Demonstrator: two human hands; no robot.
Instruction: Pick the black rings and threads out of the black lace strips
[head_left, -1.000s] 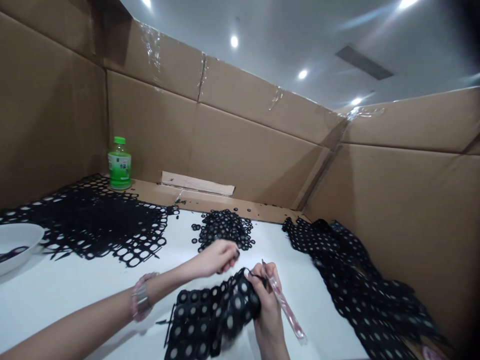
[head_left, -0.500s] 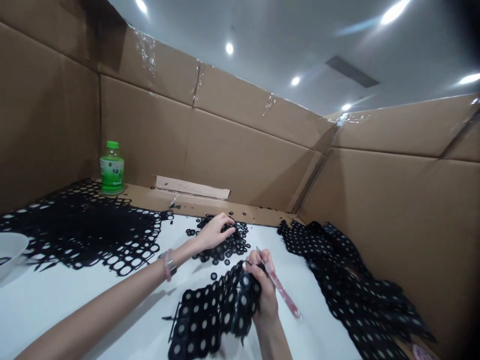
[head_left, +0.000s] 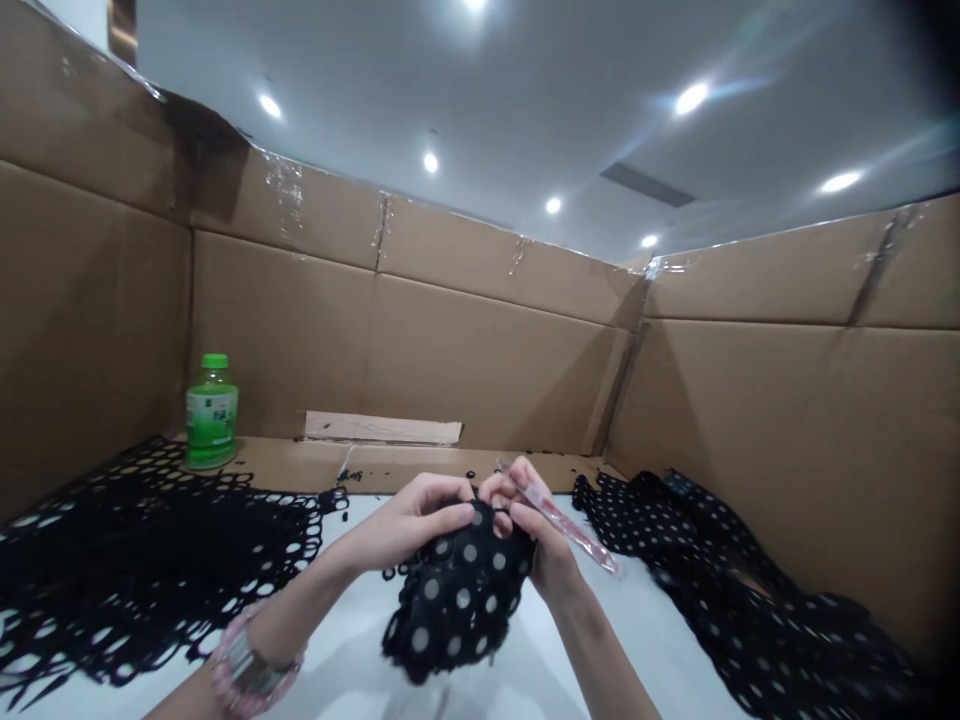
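A black rubber sheet with rows of round holes [head_left: 465, 600] hangs folded between my two hands, above the white tabletop [head_left: 337, 665]. My left hand [head_left: 420, 515] pinches its upper edge with thumb and fingers. On the other side, my right hand [head_left: 532, 515] grips the same edge, fingers bent close to the left ones. Tucked in that right hand is a slim, see-through pinkish-red stick [head_left: 574, 530], pointing down to the right; its exact kind I cannot make out. The sheet and hands mostly hide the small black rings behind them.
Black ring-holed netting [head_left: 165, 560] spreads over the left side. Another stack of black perforated sheets [head_left: 675, 560] lies along the right. A green drink bottle [head_left: 212, 415] stands at the back left. Cardboard walls [head_left: 480, 350] enclose the table, with a cardboard strip [head_left: 382, 428] at the back.
My left hand has left the pile of loose rings and come to the sheet, taking hold of its edge. The sheet is lifted and folded closer. The view has tilted upward.
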